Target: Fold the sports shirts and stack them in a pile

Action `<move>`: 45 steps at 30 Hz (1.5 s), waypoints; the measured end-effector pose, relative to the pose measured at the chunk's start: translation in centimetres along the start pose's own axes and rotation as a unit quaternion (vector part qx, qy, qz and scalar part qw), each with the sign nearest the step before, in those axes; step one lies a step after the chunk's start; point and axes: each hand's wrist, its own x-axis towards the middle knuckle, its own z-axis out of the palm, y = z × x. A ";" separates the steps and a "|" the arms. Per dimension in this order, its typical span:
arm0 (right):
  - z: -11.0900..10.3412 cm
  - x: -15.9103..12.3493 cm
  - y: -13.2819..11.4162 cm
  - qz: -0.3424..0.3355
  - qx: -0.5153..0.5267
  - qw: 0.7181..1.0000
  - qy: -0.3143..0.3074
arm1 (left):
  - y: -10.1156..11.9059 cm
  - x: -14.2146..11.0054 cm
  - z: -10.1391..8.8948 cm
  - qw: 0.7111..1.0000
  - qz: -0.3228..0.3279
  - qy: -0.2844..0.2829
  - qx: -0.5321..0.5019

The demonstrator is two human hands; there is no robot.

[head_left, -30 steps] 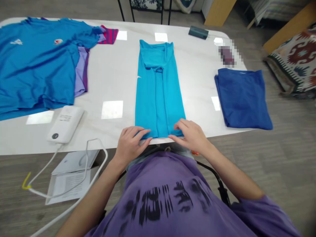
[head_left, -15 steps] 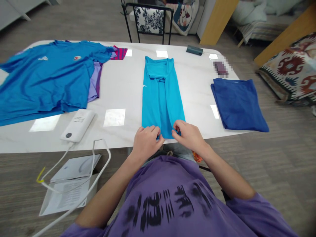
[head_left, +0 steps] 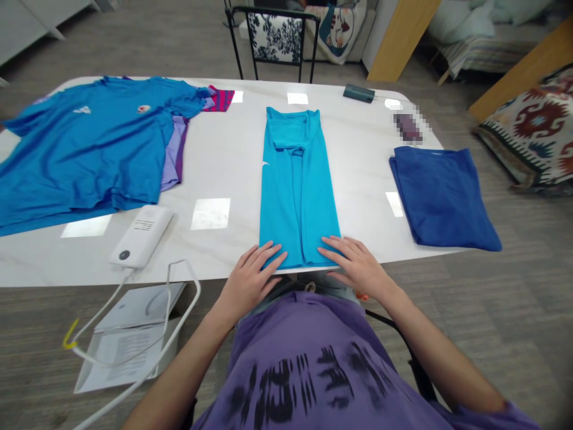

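Observation:
A turquoise shirt [head_left: 295, 179], folded into a long narrow strip, lies down the middle of the white table [head_left: 219, 155]. My left hand [head_left: 250, 280] rests flat with fingers spread on the strip's near left corner. My right hand [head_left: 356, 266] lies flat and open on the near right corner. Both hands sit at the table's front edge and hold nothing.
A dark blue folded shirt [head_left: 443, 197] lies at the right. A blue jersey [head_left: 85, 143] tops a pile of spread shirts at the left. A white device [head_left: 142, 236] with a cable sits near the front edge, and papers [head_left: 128, 334] lie on the floor. A chair [head_left: 277, 36] stands beyond the table.
Half a second ago both hands pinched the shirt's near hem close together. Now they have moved apart and lie flat and open on its near corners.

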 end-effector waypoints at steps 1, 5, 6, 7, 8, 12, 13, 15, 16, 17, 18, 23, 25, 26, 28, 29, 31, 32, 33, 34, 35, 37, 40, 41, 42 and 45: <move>0.4 -0.5 0.2 0.002 -0.004 1.000 0.003 | -0.3 -0.4 0.3 1.000 0.005 0.005 0.000; 1.4 -1.8 0.3 0.008 -0.012 1.000 0.018 | -0.5 -1.1 0.7 1.000 0.019 0.020 -0.013; 1.5 -2.1 0.3 0.008 -0.011 1.000 0.018 | -0.5 -1.1 0.7 0.999 0.019 0.023 -0.021; 1.6 -2.3 0.3 0.008 -0.009 1.000 0.016 | -0.5 -1.2 0.7 0.999 0.018 0.028 -0.030; 1.6 -2.4 0.3 0.006 -0.005 1.000 0.016 | -0.5 -1.2 0.7 0.999 0.016 0.032 -0.038; 1.4 -2.8 0.5 0.006 0.035 0.999 0.036 | -0.3 -1.6 0.3 0.997 0.015 0.043 -0.060; 1.2 -3.0 0.4 0.003 0.049 0.998 0.041 | -0.1 -1.8 0.0 0.996 0.017 0.045 -0.069; 0.3 -3.4 -0.1 -0.006 0.079 0.996 0.036 | 0.8 -2.3 -0.9 0.993 0.027 0.039 -0.106; -0.4 -3.8 -0.5 -0.015 0.100 0.995 0.022 | 1.4 -2.6 -1.6 0.990 0.035 0.027 -0.136; -1.3 -4.1 -1.0 -0.027 0.127 0.992 0.002 | 2.0 -2.9 -2.5 0.984 0.047 0.011 -0.173; -2.4 -4.4 -1.6 -0.042 0.162 0.986 -0.023 | 2.8 -3.2 -3.6 0.975 0.059 -0.007 -0.214; -8.7 -4.4 -3.7 -0.113 0.320 0.938 -0.072 | 5.7 -2.2 -9.7 0.930 0.081 -0.018 -0.358; -10.8 -2.8 -3.4 -0.077 0.318 0.944 -0.028 | 5.5 -0.2 -11.5 0.936 0.056 0.022 -0.348; -11.8 -1.5 -2.9 -0.045 0.305 0.951 0.000 | 5.1 1.4 -12.2 0.942 0.030 0.045 -0.331; -13.4 1.9 -0.9 0.025 0.265 0.962 0.059 | 3.5 5.3 -12.9 0.951 -0.040 0.110 -0.285; -14.0 4.1 0.6 0.053 0.244 0.964 0.088 | 2.3 7.7 -13.0 0.951 -0.077 0.151 -0.260; -14.9 9.1 4.2 0.090 0.213 0.964 0.130 | -1.2 13.0 -12.6 0.940 -0.126 0.232 -0.218; -15.1 11.9 6.3 0.103 0.202 0.963 0.144 | -3.3 15.9 -12.1 0.934 -0.140 0.259 -0.204; -15.1 14.7 8.5 0.113 0.192 0.963 0.153 | -5.7 18.7 -11.5 0.930 -0.145 0.275 -0.196; -14.8 17.6 10.8 0.121 0.181 0.963 0.158 | -8.2 21.5 -10.7 0.930 -0.148 0.276 -0.191; -14.3 20.4 12.9 0.126 0.168 0.964 0.162 | -10.7 24.1 -9.9 0.934 -0.152 0.266 -0.184; -12.5 25.3 16.8 0.140 0.132 0.967 0.164 | -15.2 28.4 -7.9 0.941 -0.181 0.234 -0.163; -8.8 29.7 20.1 0.171 0.064 0.971 0.157 | -18.6 31.9 -4.8 0.946 -0.254 0.181 -0.087; -7.5 30.3 20.5 0.178 0.041 0.972 0.148 | -18.8 32.3 -3.8 0.950 -0.258 0.165 -0.058; -6.3 30.6 20.6 0.178 0.021 0.974 0.137 | -18.7 32.4 -2.8 0.957 -0.247 0.147 -0.032; -3.3 29.8 19.7 0.153 -0.013 0.985 0.081 | -17.5 31.6 -0.2 0.981 -0.181 0.071 0.003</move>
